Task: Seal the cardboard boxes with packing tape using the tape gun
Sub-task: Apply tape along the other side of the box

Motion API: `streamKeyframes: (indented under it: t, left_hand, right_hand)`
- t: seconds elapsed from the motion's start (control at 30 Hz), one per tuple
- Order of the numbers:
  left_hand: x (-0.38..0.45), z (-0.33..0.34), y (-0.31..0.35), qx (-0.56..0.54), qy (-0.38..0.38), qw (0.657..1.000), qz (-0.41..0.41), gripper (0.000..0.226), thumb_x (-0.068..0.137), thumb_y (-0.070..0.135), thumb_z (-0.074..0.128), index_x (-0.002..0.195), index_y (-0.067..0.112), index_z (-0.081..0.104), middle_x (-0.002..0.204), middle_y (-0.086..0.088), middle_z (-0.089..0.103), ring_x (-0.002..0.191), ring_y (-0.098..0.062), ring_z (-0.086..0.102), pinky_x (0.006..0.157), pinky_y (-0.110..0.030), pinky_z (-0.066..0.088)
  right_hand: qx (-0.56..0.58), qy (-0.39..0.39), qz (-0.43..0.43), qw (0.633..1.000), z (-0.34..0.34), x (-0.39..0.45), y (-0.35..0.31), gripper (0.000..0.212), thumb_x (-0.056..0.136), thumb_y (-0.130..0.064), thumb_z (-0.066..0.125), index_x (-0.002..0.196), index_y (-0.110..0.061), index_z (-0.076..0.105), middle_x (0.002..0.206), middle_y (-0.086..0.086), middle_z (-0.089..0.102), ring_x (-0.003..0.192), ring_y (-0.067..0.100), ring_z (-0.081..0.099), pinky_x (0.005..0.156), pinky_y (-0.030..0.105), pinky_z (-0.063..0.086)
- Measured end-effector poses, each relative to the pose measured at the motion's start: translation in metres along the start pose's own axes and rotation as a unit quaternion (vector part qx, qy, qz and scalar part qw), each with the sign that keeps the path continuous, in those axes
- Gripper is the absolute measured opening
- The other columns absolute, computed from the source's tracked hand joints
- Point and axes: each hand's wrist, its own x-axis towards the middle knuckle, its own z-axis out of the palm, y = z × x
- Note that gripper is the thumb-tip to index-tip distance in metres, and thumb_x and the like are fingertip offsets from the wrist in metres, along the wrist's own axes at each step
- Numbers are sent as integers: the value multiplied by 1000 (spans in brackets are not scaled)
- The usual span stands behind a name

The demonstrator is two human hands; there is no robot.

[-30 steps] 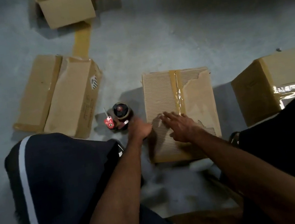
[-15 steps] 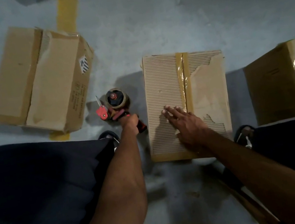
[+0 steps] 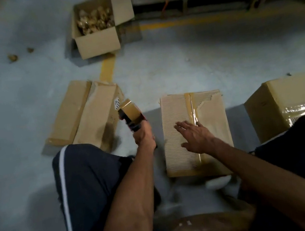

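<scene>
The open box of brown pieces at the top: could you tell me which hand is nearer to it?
Left. The left hand holds the tape gun below the open box; the right hand lies farther right.

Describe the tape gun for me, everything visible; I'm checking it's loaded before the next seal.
The tape gun is a red and black dispenser carrying a roll of brown packing tape, so it looks loaded, though how much tape remains is unclear. The left hand grips its handle and holds it lifted off the floor, roll end pointing away from the person. It sits left of the ribbed, taped box, apart from it. Its blade is too blurred to make out.
</scene>
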Motion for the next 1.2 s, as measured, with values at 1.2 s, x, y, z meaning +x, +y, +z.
streamKeyframes:
  t: [1.2]
  left_hand:
    - [-167, 138, 119, -132, -498, 842, -160, 25, 76, 8, 52, 54, 16, 41, 42, 6, 31, 34, -7, 29, 35, -17, 31]
  right_hand:
    - [668, 289, 126, 675, -174, 7, 78, 60, 104, -35, 57, 157, -37, 28, 162, -9, 37, 144, 15, 42, 119, 49, 32]
